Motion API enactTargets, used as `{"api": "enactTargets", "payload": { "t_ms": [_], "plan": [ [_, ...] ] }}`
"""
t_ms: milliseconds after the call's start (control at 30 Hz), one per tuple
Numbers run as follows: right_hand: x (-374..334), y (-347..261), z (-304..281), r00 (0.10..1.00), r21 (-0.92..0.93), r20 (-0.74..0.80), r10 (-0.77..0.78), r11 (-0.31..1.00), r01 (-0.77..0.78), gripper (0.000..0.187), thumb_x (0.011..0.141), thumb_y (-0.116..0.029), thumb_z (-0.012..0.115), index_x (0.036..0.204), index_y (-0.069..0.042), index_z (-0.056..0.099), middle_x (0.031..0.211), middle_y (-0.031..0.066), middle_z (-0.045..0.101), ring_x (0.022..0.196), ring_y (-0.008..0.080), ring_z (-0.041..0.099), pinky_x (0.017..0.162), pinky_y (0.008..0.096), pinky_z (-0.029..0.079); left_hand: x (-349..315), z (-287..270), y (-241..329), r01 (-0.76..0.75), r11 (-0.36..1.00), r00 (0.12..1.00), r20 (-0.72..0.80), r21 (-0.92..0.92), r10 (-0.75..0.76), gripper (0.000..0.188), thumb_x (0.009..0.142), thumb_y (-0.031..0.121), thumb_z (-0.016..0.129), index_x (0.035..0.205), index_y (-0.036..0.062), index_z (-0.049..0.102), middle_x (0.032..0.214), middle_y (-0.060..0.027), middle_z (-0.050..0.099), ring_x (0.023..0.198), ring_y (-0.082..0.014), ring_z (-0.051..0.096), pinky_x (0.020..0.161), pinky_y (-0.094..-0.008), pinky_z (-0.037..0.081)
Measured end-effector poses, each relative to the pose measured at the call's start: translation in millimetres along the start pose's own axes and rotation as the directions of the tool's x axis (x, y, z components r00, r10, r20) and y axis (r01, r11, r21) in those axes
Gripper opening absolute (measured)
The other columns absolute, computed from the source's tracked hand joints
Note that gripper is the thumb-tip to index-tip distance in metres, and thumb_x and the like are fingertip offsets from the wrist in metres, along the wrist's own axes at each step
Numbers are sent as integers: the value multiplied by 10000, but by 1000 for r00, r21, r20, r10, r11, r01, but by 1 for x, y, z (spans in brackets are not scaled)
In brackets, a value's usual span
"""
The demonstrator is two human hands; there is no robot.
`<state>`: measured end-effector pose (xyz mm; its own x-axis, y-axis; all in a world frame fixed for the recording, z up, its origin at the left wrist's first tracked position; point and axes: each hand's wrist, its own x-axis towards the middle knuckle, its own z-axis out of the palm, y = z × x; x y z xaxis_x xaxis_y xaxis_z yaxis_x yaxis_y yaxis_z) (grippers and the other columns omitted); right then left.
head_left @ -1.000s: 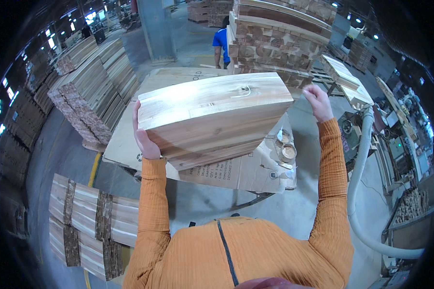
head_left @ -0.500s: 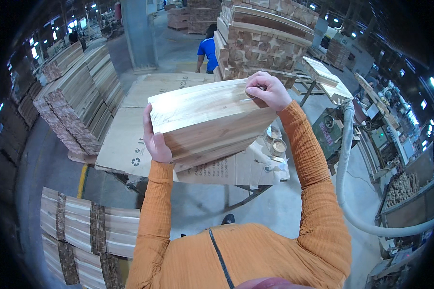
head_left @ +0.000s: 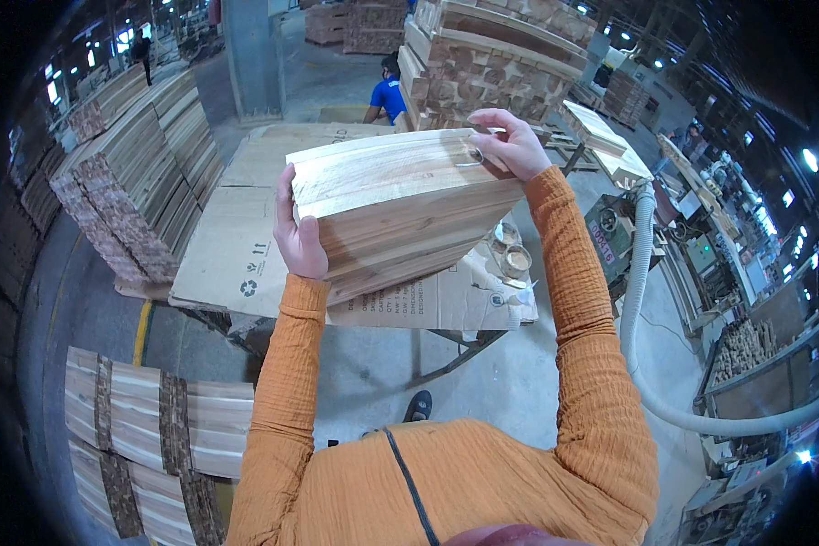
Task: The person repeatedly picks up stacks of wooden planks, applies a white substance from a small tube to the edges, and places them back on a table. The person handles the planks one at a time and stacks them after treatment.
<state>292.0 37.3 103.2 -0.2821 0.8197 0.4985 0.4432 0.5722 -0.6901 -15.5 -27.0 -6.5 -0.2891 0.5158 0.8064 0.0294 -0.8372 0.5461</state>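
Note:
A thick light-wood block (head_left: 400, 218), possibly several boards together, stands tilted on a cardboard-covered table (head_left: 218, 246). My left hand (head_left: 300, 232) grips its left end, thumb on the near side and fingers along the end. At the far right end of the top face is my right hand (head_left: 516, 150), its fingers bent close to the wood. A small thing seems to be between its fingertips, too small to make out. Just right of the block, two small round containers (head_left: 516, 261) with light brown contents sit on the table, partly behind it.
Tall wood stacks stand at the left (head_left: 136, 182) and beyond the table (head_left: 482, 82). Striped boards (head_left: 155, 419) lie at lower left. A grey hose (head_left: 635, 309) curves past a green machine (head_left: 610, 237) on the right. A person in a blue shirt (head_left: 389, 96) is by the far stack.
My right hand's fingers have lifted and loosened slightly at the block's far right end. My left hand keeps its hold. The whole view has shifted a little, and the person in blue is lower.

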Motion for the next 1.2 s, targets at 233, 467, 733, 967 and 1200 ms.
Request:
{"api": "enactTargets", "payload": {
  "t_ms": [233, 467, 733, 967, 1200],
  "plan": [
    [-2, -3, -11, 984, -76, 165, -63, 994, 76, 386, 718, -168, 691, 1086, -101, 595, 1224, 15, 479, 910, 87, 493, 780, 242, 410, -3, 8, 2, -40, 999, 999, -12, -17, 40, 781, 834, 586, 429, 1314, -25, 344, 1288, -160, 426, 1193, -248, 410, 1001, -348, 301],
    [-5, 2, -8, 993, 3, 122, 2, 1000, -2, 351, 753, -130, 667, 1089, -70, 584, 1150, 17, 526, 773, 76, 510, 704, 219, 451, -4, 10, 1, -69, 997, 998, 5, -33, 69, 772, 855, 577, 387, 1313, -42, 325, 1333, -153, 379, 1227, -241, 369, 1025, -347, 265],
    [-3, -1, 1, 997, -5, 79, -11, 1000, 11, 331, 794, -118, 637, 1104, -32, 561, 1009, 17, 571, 775, 66, 522, 697, 222, 464, -1, 6, 2, -27, 999, 1000, -15, 21, 27, 772, 844, 584, 405, 1320, -19, 336, 1305, -161, 412, 1206, -249, 399, 1008, -346, 291],
    [-1, 1, 2, 998, -24, 22, 51, 998, -50, 349, 793, -160, 643, 1105, -28, 562, 927, 16, 592, 737, 58, 516, 674, 217, 454, 0, 10, 3, 17, 1000, 999, -27, -26, -18, 792, 830, 597, 433, 1326, -12, 333, 1294, -177, 424, 1192, -250, 417, 991, -340, 312],
    [2, -2, 4, 999, -66, 34, 25, 998, -22, 329, 794, -159, 646, 1081, -16, 574, 915, 15, 600, 736, 60, 530, 658, 214, 450, 1, 8, 0, -30, 999, 1000, 6, 12, 30, 743, 869, 563, 353, 1312, -33, 332, 1349, -143, 366, 1243, -238, 348, 1035, -349, 245]
  ]
}}
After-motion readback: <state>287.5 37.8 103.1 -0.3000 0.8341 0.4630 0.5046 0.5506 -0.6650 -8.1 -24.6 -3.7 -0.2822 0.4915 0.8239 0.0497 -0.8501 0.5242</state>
